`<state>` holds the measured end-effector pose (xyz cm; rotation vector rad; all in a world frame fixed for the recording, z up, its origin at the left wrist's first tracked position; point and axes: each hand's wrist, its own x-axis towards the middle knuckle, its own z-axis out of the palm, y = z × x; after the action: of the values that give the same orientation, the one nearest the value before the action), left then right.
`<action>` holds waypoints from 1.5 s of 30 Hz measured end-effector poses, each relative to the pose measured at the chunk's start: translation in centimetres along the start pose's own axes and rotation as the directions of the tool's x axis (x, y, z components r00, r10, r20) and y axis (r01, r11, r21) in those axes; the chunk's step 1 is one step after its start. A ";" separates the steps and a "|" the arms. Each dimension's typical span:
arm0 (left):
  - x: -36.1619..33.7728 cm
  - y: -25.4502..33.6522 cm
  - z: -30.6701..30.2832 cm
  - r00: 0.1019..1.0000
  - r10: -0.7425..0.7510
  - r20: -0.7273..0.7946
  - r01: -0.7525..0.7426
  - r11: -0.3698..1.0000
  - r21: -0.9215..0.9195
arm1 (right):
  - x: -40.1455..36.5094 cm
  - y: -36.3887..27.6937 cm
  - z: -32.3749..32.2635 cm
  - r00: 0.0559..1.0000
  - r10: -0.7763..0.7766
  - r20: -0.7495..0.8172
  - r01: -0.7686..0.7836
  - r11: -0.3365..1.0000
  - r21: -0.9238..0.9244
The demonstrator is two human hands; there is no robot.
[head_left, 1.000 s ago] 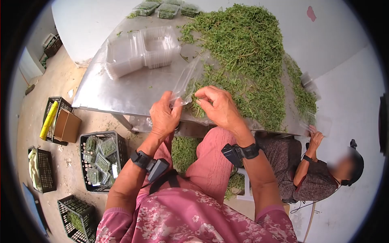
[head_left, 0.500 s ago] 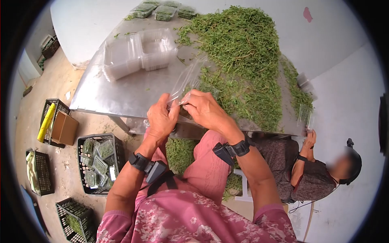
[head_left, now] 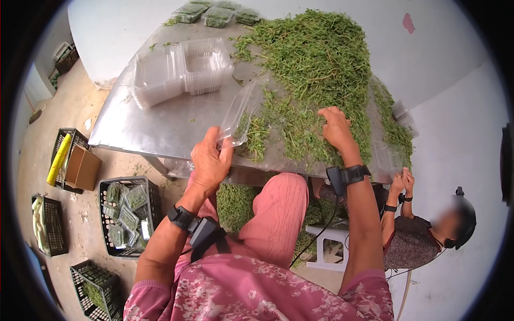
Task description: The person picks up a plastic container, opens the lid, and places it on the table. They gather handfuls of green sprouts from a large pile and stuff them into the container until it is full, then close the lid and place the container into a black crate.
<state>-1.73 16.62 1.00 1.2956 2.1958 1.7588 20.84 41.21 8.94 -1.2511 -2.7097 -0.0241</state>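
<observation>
My left hand grips the near left edge of a clear plastic clamshell box at the table's front edge, thumb and fingers closed on it. The box's lid is raised to the left. Green sprigs lie in or against its right part; the clear wall is hard to make out. My right hand is over the thinner spread of greens, right of the box. Its fingers are loosely bent and apart, with nothing visible in them. Behind it rises a large heap of leafy greens.
Stacked clamshell boxes stand on the metal table, with filled boxes at the back. Below left, a black crate holds filled boxes. Another person works at the right end, hands near a clear box. Greens lie beneath the table.
My right hand has left the box and moved right, over the greens. My left hand stays on the box, whose lid and contents now show more. The other person's hands have shifted slightly.
</observation>
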 end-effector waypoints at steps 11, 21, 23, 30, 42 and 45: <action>-0.1 -0.1 0.5 1.000 -0.001 -0.010 0.001 0.998 0.055 | 1.5 4.9 3.3 0.993 0.097 0.064 -0.110 0.963 0.247; -0.1 -0.2 0.6 1.000 -0.007 -0.004 0.007 0.997 0.075 | 0.1 1.7 0.6 0.996 -0.092 -0.007 0.085 0.887 0.454; -0.1 -0.2 0.5 1.000 -0.005 -0.007 0.005 0.997 0.081 | -0.4 1.1 1.3 0.985 -0.174 0.000 0.164 0.931 0.326; -0.1 0.1 0.3 1.000 -0.016 0.015 0.015 0.998 0.061 | 0.2 1.4 3.0 0.986 -0.152 0.072 0.134 0.970 0.205; -0.2 -0.2 0.5 1.000 0.031 -0.004 -0.031 0.996 0.088 | -0.1 0.6 1.2 0.998 -0.068 -0.012 0.066 0.899 0.433; -0.2 0.1 0.3 1.000 0.027 0.009 -0.028 0.995 0.098 | 1.1 1.2 1.4 0.996 -0.086 0.026 0.066 0.901 0.429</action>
<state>-1.39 16.75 0.88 1.3567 2.2974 1.6717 20.87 42.88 7.66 -1.0211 -2.5945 0.5660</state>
